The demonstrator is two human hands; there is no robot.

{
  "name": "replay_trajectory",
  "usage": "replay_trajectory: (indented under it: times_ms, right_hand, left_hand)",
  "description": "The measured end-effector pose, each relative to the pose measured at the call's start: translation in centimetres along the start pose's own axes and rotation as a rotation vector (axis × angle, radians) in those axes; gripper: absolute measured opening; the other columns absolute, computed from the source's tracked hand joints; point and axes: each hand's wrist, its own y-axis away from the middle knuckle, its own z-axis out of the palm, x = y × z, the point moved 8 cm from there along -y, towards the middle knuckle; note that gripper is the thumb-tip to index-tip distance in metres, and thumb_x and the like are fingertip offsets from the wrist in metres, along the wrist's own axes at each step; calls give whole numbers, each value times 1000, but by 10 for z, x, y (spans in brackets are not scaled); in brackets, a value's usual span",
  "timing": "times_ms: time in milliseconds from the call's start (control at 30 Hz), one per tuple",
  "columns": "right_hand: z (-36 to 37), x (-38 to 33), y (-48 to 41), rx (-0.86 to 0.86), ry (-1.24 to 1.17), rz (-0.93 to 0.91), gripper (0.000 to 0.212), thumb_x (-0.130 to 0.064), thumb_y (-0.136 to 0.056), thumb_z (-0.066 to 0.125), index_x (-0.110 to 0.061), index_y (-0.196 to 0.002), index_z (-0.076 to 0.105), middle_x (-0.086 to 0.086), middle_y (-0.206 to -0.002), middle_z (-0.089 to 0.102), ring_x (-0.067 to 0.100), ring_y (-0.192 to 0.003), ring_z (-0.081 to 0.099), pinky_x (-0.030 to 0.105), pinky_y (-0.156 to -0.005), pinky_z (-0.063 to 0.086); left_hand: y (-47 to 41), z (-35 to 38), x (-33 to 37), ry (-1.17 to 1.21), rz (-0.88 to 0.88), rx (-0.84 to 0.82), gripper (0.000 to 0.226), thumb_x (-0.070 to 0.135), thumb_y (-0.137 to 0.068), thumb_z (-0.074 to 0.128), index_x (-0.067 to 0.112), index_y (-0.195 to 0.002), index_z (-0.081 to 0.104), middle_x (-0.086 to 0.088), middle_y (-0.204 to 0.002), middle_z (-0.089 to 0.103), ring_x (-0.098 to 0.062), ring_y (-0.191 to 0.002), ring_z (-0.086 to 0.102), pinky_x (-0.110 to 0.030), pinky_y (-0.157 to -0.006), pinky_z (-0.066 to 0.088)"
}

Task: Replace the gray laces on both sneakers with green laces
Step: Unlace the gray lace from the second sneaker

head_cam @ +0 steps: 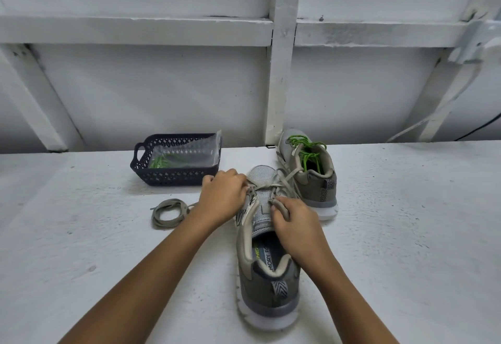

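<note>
A gray sneaker [267,267] stands in front of me, heel toward me, with a gray lace [287,178] still threaded over its tongue. My left hand [221,194] grips the shoe's left side near the eyelets. My right hand [294,221] pinches a stretch of the gray lace at the right eyelets. A second gray sneaker [317,181] behind it to the right carries a green lace [306,151]. A loose coiled gray lace [169,212] lies on the table to the left.
A dark perforated basket [173,174] at the back left holds a clear plastic bag [187,154] with a green lace [160,163] inside. The white table [406,235] meets a white framed wall [282,72] just behind the shoes.
</note>
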Motion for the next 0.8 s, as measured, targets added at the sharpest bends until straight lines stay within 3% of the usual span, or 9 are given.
replay_trajectory:
  times_ms: [67,167,267,333,400,467,533,633,800]
  right_hand:
    - [-1,0,0,5,-1,-3,30,-18,-95,49,-9,-121,62,8,-123,59,19,-114,51,16,-85,32]
    - [-1,0,1,5,-10,-2,29,-18,-96,48,-9,-119,62,8,-122,59,18,-112,52,15,-82,31]
    - [-1,1,1,2,-10,2,29,-18,-96,48,-9,-120,62,7,-123,59,18,-113,52,16,-84,32]
    - [0,1,0,0,-11,1,31,-18,-96,48,-9,-122,61,7,-125,58,18,-115,51,16,-86,33]
    - [0,0,0,-2,-14,-3,31,-18,-95,49,-9,-123,61,7,-126,58,18,-116,51,17,-88,33]
    - [0,0,-1,0,-12,-3,31,-18,-95,49,-9,-123,61,7,-126,58,18,-116,51,17,-87,33]
    - [0,1,-1,1,-12,-3,32,-19,-95,49,-9,-123,61,7,-126,58,18,-116,51,16,-87,32]
    - [1,1,-1,1,-17,-2,32,-19,-95,49,-10,-124,60,7,-128,57,18,-117,51,14,-86,31]
    - [0,1,0,-3,-12,-3,33,-19,-96,48,-10,-125,59,6,-127,58,17,-117,51,13,-85,30]
  left_hand:
    - [-1,-7,-1,111,-12,55,23,26,-98,41,15,-106,59,1,-110,56,-19,-105,51,-39,-92,34]
    - [1,-35,-18,596,-171,286,16,19,-98,43,9,-96,56,-2,-95,52,-19,-88,50,-35,-81,40]
    - [3,-53,-42,850,-331,499,13,15,-97,44,7,-99,54,-10,-100,54,-25,-91,51,-37,-82,42]
    - [4,-56,-44,707,-306,510,22,9,-93,48,5,-114,55,-14,-115,51,-24,-103,48,-36,-92,40]
    - [2,-52,-33,437,-152,445,38,5,-88,51,9,-125,55,-15,-125,48,-28,-116,43,-42,-99,35]
    - [2,-35,-16,228,-17,291,35,13,-89,52,18,-123,60,-8,-132,46,-25,-127,35,-49,-108,26]
    - [2,-12,-5,120,28,111,29,27,-93,50,25,-120,62,3,-133,46,-18,-131,31,-48,-112,17]
    - [0,1,-2,86,14,39,27,31,-95,46,23,-114,64,3,-124,54,-18,-120,43,-40,-105,28]
    - [-4,-9,-9,233,-7,157,22,22,-96,48,9,-103,64,-6,-107,59,-23,-100,54,-36,-88,39]
